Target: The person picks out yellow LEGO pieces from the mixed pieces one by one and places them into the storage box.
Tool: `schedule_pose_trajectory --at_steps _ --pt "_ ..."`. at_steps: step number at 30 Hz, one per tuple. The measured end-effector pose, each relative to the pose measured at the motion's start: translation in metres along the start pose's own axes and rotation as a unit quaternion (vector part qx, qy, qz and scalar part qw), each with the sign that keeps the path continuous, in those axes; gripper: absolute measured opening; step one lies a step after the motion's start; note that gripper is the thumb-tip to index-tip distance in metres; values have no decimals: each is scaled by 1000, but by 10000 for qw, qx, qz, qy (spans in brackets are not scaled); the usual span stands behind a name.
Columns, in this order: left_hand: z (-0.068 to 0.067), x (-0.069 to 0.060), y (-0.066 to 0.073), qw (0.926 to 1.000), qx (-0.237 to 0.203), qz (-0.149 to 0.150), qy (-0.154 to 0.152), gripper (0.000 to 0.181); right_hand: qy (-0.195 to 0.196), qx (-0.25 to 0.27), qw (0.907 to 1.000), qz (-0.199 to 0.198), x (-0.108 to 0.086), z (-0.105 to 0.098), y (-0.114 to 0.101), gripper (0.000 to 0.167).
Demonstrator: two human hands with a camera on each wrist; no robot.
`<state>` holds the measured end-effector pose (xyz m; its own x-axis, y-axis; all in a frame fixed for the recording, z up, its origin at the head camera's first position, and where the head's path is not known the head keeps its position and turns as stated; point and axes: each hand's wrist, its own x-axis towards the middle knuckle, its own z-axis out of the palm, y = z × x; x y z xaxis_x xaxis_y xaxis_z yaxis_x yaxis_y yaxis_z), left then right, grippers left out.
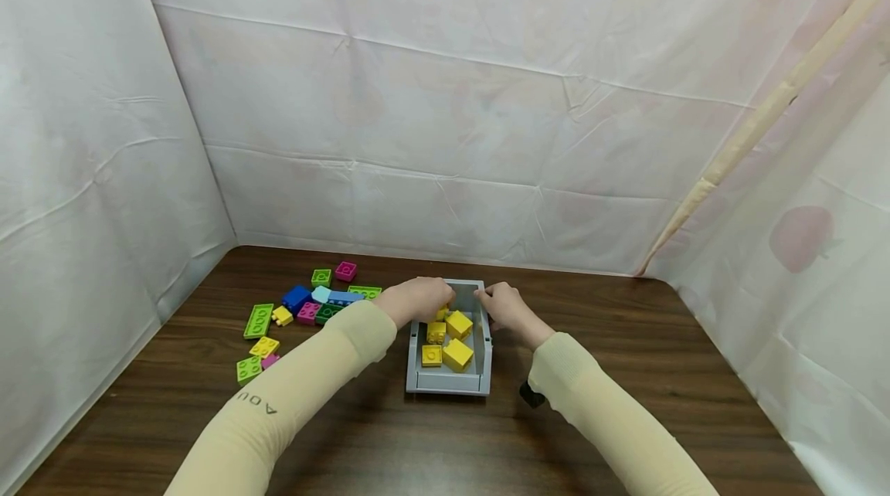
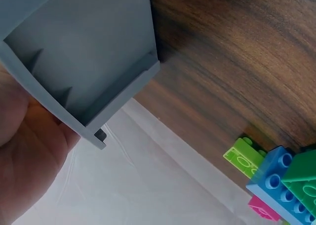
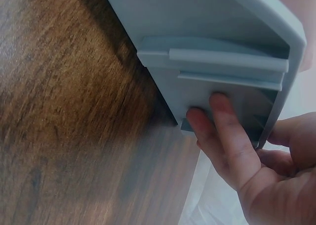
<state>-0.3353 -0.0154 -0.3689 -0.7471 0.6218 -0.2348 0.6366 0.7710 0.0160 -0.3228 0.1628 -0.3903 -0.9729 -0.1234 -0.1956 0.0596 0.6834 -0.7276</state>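
Grey rectangular plastic tray [image 1: 449, 383]: it is sitting ahead of the person on the dark brown wood-grain surface [image 1: 647, 341], where both hands are reaching it easily. The right hand [image 1: 510, 307] is gripping its right wall near the far end, two fingers [image 3: 231, 136] lying along the outer face beside a moulded ridge and the thumb coming over at the rim; this pinch is presumably steadying the tray. The left hand [image 1: 417, 300] is bending over the opposite wall, but that wall is hiding its fingertips in the left wrist view, so I cannot tell whether they are gripping the tray, holding something or closing on nothing. Yellow plastic toy bricks [image 1: 457, 355] are lying loosely inside, turned different ways, and the raised walls are probably containing them. Off to the left, green, blue and pink plastic bricks [image 1: 297, 299], with a few loose yellow ones [image 1: 282, 316], are lying scattered apart from the tray, perhaps for the left arm's convenience. Beside the cream right sleeve [image 1: 598, 403], a black object [image 1: 531, 394] is showing, too covered to identify.
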Motion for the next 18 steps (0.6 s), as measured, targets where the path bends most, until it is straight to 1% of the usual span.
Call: schedule_pose_trajectory --at_steps 10,15,18 --pt "1 -1 1 9999 114 69 -37 34 23 -19 10000 -40 0 0 0 36" --pt "4 0 2 9998 201 94 6 28 -6 54 10000 -21 0 -1 0 36" --pt "6 3 2 9992 377 146 17 23 -23 80 10000 -33 0 0 1 36"
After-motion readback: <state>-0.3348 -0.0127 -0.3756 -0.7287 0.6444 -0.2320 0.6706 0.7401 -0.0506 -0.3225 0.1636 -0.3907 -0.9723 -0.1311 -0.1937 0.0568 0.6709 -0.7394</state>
